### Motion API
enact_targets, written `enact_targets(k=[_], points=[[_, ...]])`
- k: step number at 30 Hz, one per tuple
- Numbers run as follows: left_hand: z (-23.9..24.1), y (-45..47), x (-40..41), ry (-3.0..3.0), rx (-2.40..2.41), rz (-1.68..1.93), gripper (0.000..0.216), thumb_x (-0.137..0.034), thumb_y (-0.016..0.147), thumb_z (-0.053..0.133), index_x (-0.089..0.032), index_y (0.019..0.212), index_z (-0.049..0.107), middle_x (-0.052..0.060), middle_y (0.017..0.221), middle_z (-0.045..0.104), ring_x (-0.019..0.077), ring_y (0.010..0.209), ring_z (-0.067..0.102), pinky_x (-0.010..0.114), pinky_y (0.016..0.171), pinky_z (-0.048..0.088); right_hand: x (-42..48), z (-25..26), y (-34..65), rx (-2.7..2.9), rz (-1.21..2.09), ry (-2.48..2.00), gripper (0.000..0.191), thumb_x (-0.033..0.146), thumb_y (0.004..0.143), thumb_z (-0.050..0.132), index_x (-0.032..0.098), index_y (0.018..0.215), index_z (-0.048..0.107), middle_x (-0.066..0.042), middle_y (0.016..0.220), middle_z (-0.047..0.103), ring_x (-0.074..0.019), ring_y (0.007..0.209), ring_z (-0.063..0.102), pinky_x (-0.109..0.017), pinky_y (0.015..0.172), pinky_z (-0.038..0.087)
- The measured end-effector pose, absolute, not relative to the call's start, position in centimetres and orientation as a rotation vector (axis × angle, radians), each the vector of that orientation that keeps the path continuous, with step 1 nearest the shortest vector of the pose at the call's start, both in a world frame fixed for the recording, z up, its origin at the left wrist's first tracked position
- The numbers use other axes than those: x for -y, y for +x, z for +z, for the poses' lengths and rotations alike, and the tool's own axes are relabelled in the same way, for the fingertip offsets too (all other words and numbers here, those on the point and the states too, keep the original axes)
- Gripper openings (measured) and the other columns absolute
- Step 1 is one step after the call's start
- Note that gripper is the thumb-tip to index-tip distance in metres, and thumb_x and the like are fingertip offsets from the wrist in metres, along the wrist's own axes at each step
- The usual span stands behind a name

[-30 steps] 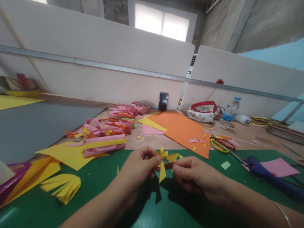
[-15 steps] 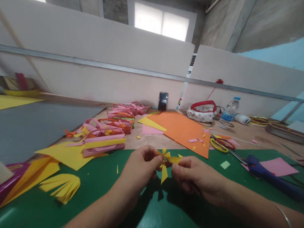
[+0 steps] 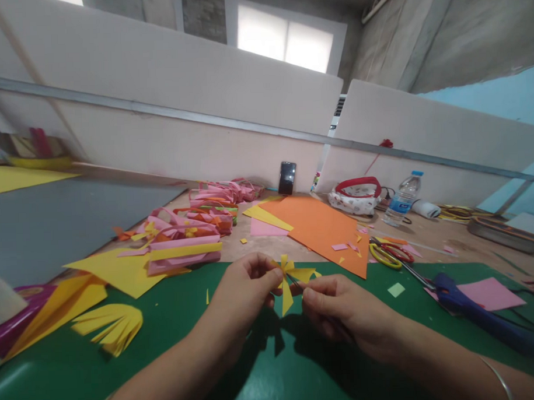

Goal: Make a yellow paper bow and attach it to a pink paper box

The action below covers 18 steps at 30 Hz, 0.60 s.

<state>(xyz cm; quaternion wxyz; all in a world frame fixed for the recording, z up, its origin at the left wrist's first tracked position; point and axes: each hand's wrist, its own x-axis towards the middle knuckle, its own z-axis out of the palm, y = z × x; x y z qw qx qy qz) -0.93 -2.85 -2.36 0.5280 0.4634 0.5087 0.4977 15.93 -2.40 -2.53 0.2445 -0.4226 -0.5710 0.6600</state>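
My left hand (image 3: 252, 285) pinches a yellow paper flower (image 3: 286, 275) between thumb and fingertips, above the green mat (image 3: 273, 378). Strip-like petals spread from its middle; one points down and another to the right. My right hand (image 3: 336, 305) is closed on a thin dark pointed tool (image 3: 295, 281), whose tip reaches the flower near its centre. Most of that tool is hidden by my fingers, so its exact kind is unclear. On the mat at left lies a fringed yellow paper piece (image 3: 111, 325).
Pink paper pieces (image 3: 189, 226) pile up behind my left hand. Orange sheets (image 3: 324, 227) lie ahead. Scissors (image 3: 387, 254), a blue glue gun (image 3: 458, 304) and a water bottle (image 3: 401, 201) are at right. A purple tape dispenser (image 3: 17, 316) stands at left.
The flower has turned slightly and risen a little in my left hand. The thin dark tool now shows between my right fingers and the flower, where a petal was before.
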Motion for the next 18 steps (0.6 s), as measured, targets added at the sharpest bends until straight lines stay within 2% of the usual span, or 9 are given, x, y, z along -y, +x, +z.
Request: enact_targets(k=[10, 18], points=[[-2.98, -0.91, 2.08, 1.053, -1.215, 1.189, 0.016, -0.023, 0.062, 0.065, -0.016, 0.063, 0.050, -0.005, 0.051, 0.053, 0.0051, 0.039, 0.044, 0.016, 0.038, 0.032, 2.38, -2.61, 16.05, 1.581, 1.807, -1.124, 0.031, 0.039, 0.080, 0.061, 0.016, 0.062, 0.049, 0.007, 0.046, 0.040, -0.0033, 0.037, 0.031, -0.018, 0.035, 0.015], [-2.84, -1.00, 2.38, 1.101, -1.235, 1.166, 0.017, -0.024, 0.062, 0.065, -0.017, 0.062, 0.050, -0.005, 0.049, 0.053, 0.0059, 0.039, 0.043, 0.017, 0.039, 0.030, 2.38, -2.61, 16.13, 1.632, 1.746, -1.167, 0.030, 0.036, 0.080, 0.059, 0.016, 0.060, 0.048, 0.008, 0.044, 0.040, -0.0034, 0.037, 0.031, -0.018, 0.036, 0.015]])
